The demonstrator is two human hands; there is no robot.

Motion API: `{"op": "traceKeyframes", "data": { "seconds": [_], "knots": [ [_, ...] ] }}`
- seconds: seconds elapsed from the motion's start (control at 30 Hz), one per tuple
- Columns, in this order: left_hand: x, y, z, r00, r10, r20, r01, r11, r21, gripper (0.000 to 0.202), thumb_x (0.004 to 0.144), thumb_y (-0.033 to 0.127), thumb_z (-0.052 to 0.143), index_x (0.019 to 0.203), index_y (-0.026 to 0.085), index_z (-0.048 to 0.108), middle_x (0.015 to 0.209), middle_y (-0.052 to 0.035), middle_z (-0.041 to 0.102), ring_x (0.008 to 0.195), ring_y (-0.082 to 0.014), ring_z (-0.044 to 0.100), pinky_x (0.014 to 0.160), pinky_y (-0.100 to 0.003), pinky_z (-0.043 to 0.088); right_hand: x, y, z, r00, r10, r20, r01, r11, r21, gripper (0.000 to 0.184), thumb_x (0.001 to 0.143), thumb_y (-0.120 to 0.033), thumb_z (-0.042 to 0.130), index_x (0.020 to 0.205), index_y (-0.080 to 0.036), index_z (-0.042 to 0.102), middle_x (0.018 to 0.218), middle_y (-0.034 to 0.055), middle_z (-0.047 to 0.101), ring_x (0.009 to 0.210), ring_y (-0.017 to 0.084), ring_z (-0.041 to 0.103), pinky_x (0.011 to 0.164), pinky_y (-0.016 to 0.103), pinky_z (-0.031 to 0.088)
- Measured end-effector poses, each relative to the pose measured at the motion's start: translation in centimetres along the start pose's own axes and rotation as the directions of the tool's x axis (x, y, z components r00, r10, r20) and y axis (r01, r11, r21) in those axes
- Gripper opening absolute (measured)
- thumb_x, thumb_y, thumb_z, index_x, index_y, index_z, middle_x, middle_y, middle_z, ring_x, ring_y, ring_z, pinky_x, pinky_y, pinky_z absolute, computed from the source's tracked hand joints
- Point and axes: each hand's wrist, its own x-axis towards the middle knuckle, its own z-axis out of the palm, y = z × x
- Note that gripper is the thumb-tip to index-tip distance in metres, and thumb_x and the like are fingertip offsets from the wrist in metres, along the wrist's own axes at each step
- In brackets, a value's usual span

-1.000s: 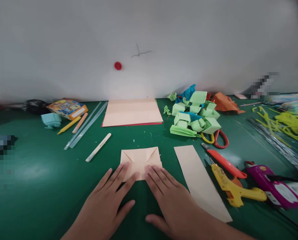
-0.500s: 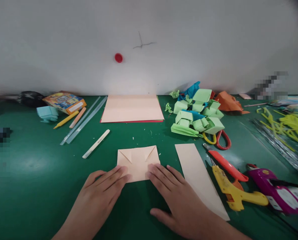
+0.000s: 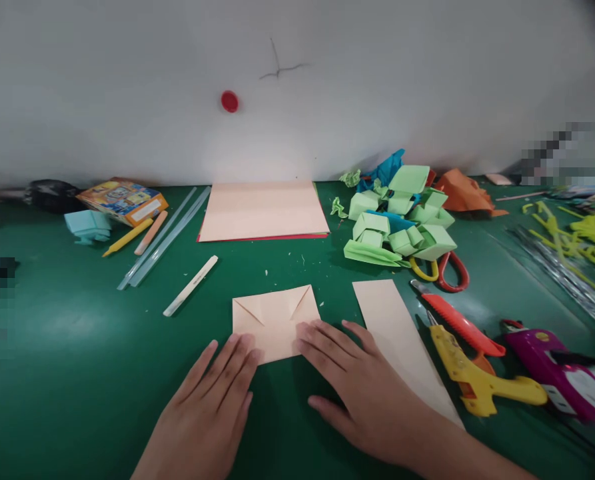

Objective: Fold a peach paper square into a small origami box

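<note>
A small peach paper [image 3: 272,319], folded with two corner flaps turned in, lies on the green table [image 3: 77,347] in front of me. My left hand [image 3: 212,407] lies flat with fingers stretched out, its fingertips touching the paper's near left edge. My right hand [image 3: 357,387] is also flat and spread, fingertips pressing the paper's near right edge. Neither hand holds anything. A long peach paper strip [image 3: 402,340] lies just right of my right hand.
Behind the fold lies a peach sheet on red paper [image 3: 262,210]. Green folded paper pieces [image 3: 397,227], scissors [image 3: 447,273], an orange cutter [image 3: 457,323], a yellow glue gun [image 3: 477,380] and a purple tool [image 3: 557,373] crowd the right. Glue sticks [image 3: 162,240], a white pen [image 3: 190,287] and a box [image 3: 122,199] lie left.
Both hands slid back toward me, off the middle of the folded paper to its near edge. The view tilted a little, so everything sits slightly lower and shifted.
</note>
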Motion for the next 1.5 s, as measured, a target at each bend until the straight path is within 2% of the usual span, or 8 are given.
{"op": "traceKeyframes", "data": {
  "seconds": [0.4, 0.57, 0.73, 0.93, 1.03, 1.2, 1.33, 1.5],
  "knots": [
    [-0.8, 0.9, -0.4, 0.994, -0.084, 0.074, 0.083, 0.996, 0.028, 0.065, 0.098, 0.037, 0.048, 0.159, 0.016, 0.036, 0.158, -0.0113, 0.047, 0.145, -0.0315, 0.045, 0.128, -0.049, 0.012, -0.4, -0.4, 0.7, 1.0, 0.0, 0.003, 0.0, 0.994, -0.112, 0.064, 0.107, -0.035, 0.038, 0.165, -0.02, 0.016, 0.17, 0.001, 0.016, 0.156, 0.026, 0.021, 0.122, 0.058, 0.026],
    [-1.6, 0.7, -0.6, 0.984, -0.147, 0.103, 0.149, 0.989, -0.014, 0.071, 0.099, 0.043, 0.049, 0.162, 0.018, 0.029, 0.159, -0.0074, 0.047, 0.148, -0.0324, 0.041, 0.122, -0.051, 0.027, -0.4, -0.4, 0.8, 1.0, -0.003, -0.008, 0.002, 0.994, -0.112, 0.065, 0.105, -0.034, 0.041, 0.164, -0.019, 0.018, 0.17, 0.0024, 0.017, 0.156, 0.027, 0.022, 0.121, 0.059, 0.028],
    [-2.9, 0.4, -0.7, 0.915, -0.394, 0.087, 0.402, 0.906, -0.131, 0.051, 0.101, 0.043, 0.046, 0.149, 0.027, 0.046, 0.152, -0.0065, 0.056, 0.146, -0.0355, 0.043, 0.106, -0.056, 0.043, -0.6, -0.3, 0.8, 1.0, 0.003, -0.025, -0.006, 0.995, -0.096, 0.064, 0.105, -0.034, 0.041, 0.164, -0.02, 0.02, 0.17, 0.0034, 0.02, 0.156, 0.027, 0.021, 0.123, 0.057, 0.026],
    [-1.8, -0.5, -1.1, 0.829, -0.555, 0.075, 0.55, 0.782, -0.293, 0.027, 0.1, 0.046, 0.048, 0.116, 0.033, 0.066, 0.132, -0.0051, 0.065, 0.123, -0.0337, 0.06, 0.095, -0.054, 0.048, -0.6, -0.1, 0.9, 1.0, 0.022, -0.008, -0.022, 0.997, -0.073, 0.061, 0.108, -0.038, 0.033, 0.165, -0.024, 0.017, 0.171, -0.0015, 0.013, 0.158, 0.022, 0.014, 0.125, 0.053, 0.019],
    [-1.0, -0.7, -1.2, 0.813, -0.578, 0.063, 0.57, 0.77, -0.286, 0.028, 0.098, 0.048, 0.049, 0.099, 0.03, 0.07, 0.119, -0.0064, 0.066, 0.113, -0.0339, 0.063, 0.092, -0.055, 0.047, -0.7, -0.2, 0.8, 1.0, 0.03, -0.006, -0.03, 0.997, -0.068, 0.06, 0.108, -0.037, 0.032, 0.165, -0.025, 0.017, 0.171, -0.0023, 0.011, 0.158, 0.021, 0.011, 0.126, 0.052, 0.016],
    [-0.1, -0.2, -0.7, 0.754, -0.641, 0.141, 0.649, 0.695, -0.309, 0.032, 0.098, 0.051, 0.048, 0.094, 0.027, 0.067, 0.11, -0.0069, 0.068, 0.104, -0.0317, 0.064, 0.088, -0.053, 0.048, -0.7, -0.5, 0.6, 0.999, 0.032, 0.01, -0.031, 0.997, -0.068, 0.061, 0.107, -0.033, 0.035, 0.164, -0.023, 0.02, 0.171, -0.0007, 0.011, 0.158, 0.022, 0.012, 0.125, 0.053, 0.016],
    [0.6, 0.2, -0.6, 0.712, -0.679, 0.176, 0.692, 0.638, -0.337, 0.035, 0.098, 0.053, 0.046, 0.09, 0.025, 0.065, 0.109, -0.0076, 0.068, 0.103, -0.0309, 0.063, 0.087, -0.052, 0.046, -0.6, -0.5, 0.5, 0.999, 0.032, 0.023, -0.03, 0.997, -0.076, 0.061, 0.106, -0.033, 0.037, 0.164, -0.022, 0.02, 0.171, 0.0003, 0.013, 0.158, 0.024, 0.015, 0.125, 0.054, 0.018],
    [1.0, 0.5, -0.7, 0.706, -0.676, 0.212, 0.708, 0.668, -0.228, 0.034, 0.097, 0.047, 0.045, 0.088, 0.025, 0.069, 0.115, -0.0088, 0.064, 0.11, -0.0352, 0.056, 0.087, -0.053, 0.043, -0.6, -0.5, 0.5, 1.0, 0.027, 0.015, -0.026, 0.996, -0.081, 0.061, 0.106, -0.034, 0.038, 0.164, -0.022, 0.022, 0.171, 0.0004, 0.013, 0.158, 0.025, 0.016, 0.125, 0.055, 0.019]
  ]
}}
